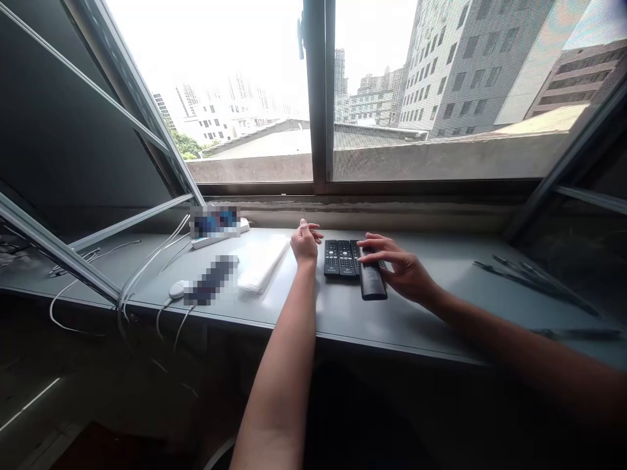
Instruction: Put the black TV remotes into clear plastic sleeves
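My right hand (398, 264) grips a black remote control (373, 287) from its right side, fingers laid across the top. This remote has its plain back facing up and its near end toward me. Beside it, two black remotes, a left one (332, 258) and a middle one (346, 258), lie face up in a row, buttons showing. Another remote (354, 251) in the row is partly covered by the held one. My left hand (304, 241) is just left of the row, fingers curled in, with nothing seen in them.
A white folded plastic sheet or bag (262, 266) lies left of my left forearm. Farther left are a white power strip (220, 235), a blurred-out dark item (210, 282), a round white charger (177, 289) and loose cables (142, 267). Metal frames (157, 147) flank the shelf, below a window.
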A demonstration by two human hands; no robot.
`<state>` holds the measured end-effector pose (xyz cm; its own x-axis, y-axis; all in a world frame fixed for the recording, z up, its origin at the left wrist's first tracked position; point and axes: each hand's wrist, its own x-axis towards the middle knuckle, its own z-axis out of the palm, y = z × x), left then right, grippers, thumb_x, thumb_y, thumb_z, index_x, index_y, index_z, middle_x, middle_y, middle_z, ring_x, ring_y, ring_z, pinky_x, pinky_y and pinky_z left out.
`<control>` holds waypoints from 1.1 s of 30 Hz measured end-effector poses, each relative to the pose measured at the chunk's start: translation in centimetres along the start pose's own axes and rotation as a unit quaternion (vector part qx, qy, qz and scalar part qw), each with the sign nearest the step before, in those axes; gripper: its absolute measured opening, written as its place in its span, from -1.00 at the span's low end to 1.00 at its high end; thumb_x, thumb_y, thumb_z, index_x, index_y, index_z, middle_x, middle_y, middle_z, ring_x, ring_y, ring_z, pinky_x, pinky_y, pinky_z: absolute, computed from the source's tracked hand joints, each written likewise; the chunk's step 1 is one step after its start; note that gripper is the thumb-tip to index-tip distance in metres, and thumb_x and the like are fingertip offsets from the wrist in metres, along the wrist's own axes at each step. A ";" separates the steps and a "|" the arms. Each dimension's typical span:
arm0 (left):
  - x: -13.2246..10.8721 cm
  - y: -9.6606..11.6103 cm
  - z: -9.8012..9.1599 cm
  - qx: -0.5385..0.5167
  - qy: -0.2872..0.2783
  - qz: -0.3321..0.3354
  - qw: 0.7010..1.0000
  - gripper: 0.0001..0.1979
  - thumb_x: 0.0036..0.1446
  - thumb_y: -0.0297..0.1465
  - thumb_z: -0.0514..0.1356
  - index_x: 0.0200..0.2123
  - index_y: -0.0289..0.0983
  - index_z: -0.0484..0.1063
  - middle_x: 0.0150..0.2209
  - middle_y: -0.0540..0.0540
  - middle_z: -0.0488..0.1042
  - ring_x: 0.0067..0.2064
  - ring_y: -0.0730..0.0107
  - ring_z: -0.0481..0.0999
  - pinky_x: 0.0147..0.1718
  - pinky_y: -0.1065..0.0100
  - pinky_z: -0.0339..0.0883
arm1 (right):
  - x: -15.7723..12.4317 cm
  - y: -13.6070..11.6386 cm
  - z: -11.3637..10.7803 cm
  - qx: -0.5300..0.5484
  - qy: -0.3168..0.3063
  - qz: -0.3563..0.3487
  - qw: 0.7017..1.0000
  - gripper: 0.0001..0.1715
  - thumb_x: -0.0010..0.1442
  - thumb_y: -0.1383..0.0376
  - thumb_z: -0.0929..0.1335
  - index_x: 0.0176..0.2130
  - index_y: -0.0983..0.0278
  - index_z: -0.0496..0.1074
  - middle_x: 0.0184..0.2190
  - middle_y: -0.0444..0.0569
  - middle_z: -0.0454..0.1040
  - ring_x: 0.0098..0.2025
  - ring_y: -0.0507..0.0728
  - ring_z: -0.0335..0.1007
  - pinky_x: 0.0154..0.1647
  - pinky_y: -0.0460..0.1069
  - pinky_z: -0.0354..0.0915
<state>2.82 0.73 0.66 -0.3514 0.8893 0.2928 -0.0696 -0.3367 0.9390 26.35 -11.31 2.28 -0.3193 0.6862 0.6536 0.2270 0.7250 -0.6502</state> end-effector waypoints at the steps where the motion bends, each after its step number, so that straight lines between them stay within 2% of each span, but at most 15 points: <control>1: 0.0 0.0 0.0 0.001 0.001 0.001 1.000 -0.28 0.48 0.20 -0.04 -0.31 -0.24 0.60 -0.50 -0.12 0.57 -0.52 0.38 0.45 -0.41 0.30 0.34 | 0.0 0.0 0.1 -0.002 -0.001 0.000 1.000 -0.71 0.39 0.28 0.51 0.01 -0.11 0.74 0.23 -0.09 0.63 0.51 0.38 0.26 0.56 0.53 0.09; 7: 0.0 -0.1 0.0 0.009 -0.002 0.001 1.000 -0.29 0.49 0.19 -0.03 -0.32 -0.24 0.61 -0.50 -0.13 0.57 -0.51 0.38 0.46 -0.40 0.30 0.35 | 0.0 0.1 0.2 -0.003 -0.001 -0.010 1.000 -0.54 0.37 0.32 0.49 0.18 -0.08 0.68 0.23 -0.09 0.65 0.49 0.39 0.32 0.56 0.52 0.12; 15: 0.0 -0.1 0.0 0.013 -0.006 -0.001 1.000 -0.28 0.49 0.20 -0.04 -0.32 -0.23 0.61 -0.50 -0.12 0.57 -0.51 0.38 0.47 -0.40 0.30 0.36 | 0.1 -0.3 0.0 0.005 0.002 0.012 1.000 -0.60 0.32 0.22 0.57 0.12 -0.10 0.71 0.21 -0.07 0.67 0.45 0.42 0.38 0.56 0.53 0.13; 21: 0.1 -0.3 0.0 0.014 -0.007 0.003 1.000 -0.27 0.48 0.21 -0.05 -0.33 -0.23 0.61 -0.50 -0.12 0.57 -0.51 0.38 0.47 -0.40 0.30 0.36 | 0.0 0.1 -0.1 -0.042 -0.006 -0.025 0.999 -0.67 0.44 0.24 0.48 0.11 -0.12 0.72 0.23 -0.06 0.65 0.46 0.40 0.34 0.51 0.53 0.20; 24: 0.1 -0.3 0.0 0.018 -0.006 0.002 1.000 -0.27 0.48 0.20 -0.06 -0.32 -0.23 0.61 -0.49 -0.13 0.58 -0.50 0.38 0.48 -0.39 0.30 0.36 | 0.0 0.0 0.0 -0.040 -0.012 -0.020 0.999 -0.68 0.43 0.23 0.48 0.10 -0.10 0.71 0.22 -0.05 0.65 0.45 0.41 0.34 0.52 0.52 0.19; 27: 0.1 -0.3 0.0 0.018 -0.005 -0.003 1.000 -0.28 0.49 0.19 -0.05 -0.32 -0.23 0.61 -0.48 -0.14 0.58 -0.50 0.37 0.48 -0.38 0.29 0.37 | 0.0 -0.2 0.0 -0.054 0.012 0.003 0.998 -0.69 0.37 0.20 0.52 0.09 -0.06 0.71 0.16 0.00 0.66 0.34 0.45 0.42 0.47 0.50 0.24; 30: 0.2 -0.4 0.0 0.026 -0.001 -0.006 1.000 -0.30 0.50 0.16 -0.05 -0.31 -0.22 0.61 -0.46 -0.14 0.59 -0.47 0.35 0.51 -0.36 0.29 0.38 | 0.2 0.0 -0.6 -0.112 0.082 0.054 0.989 -0.76 0.34 0.11 0.54 0.00 0.03 0.69 -0.07 0.08 0.67 0.09 0.46 0.50 0.26 0.42 0.42; 32: 0.3 -0.6 0.0 0.037 0.005 -0.013 0.999 -0.33 0.52 0.12 -0.05 -0.31 -0.21 0.61 -0.45 -0.14 0.61 -0.44 0.33 0.53 -0.35 0.29 0.38 | 0.3 0.4 -1.3 -0.161 0.117 0.108 0.974 -0.68 0.37 0.03 0.49 0.03 0.10 0.65 -0.20 0.08 0.63 -0.08 0.41 0.51 0.09 0.32 0.48; 33: 0.3 -0.8 -0.1 0.043 0.007 -0.020 0.999 -0.35 0.52 0.10 -0.04 -0.32 -0.21 0.61 -0.43 -0.15 0.62 -0.43 0.32 0.54 -0.34 0.29 0.39 | 0.4 0.8 -1.8 -0.184 0.116 0.141 0.966 -0.59 0.40 0.00 0.45 0.11 0.13 0.61 -0.21 0.08 0.63 -0.14 0.38 0.52 0.03 0.27 0.49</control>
<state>2.69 1.24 0.01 -0.3629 0.8971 0.2520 -0.0032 -0.2717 0.9624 28.03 -10.35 2.75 0.0074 0.8236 0.5671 0.5998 0.4502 -0.6615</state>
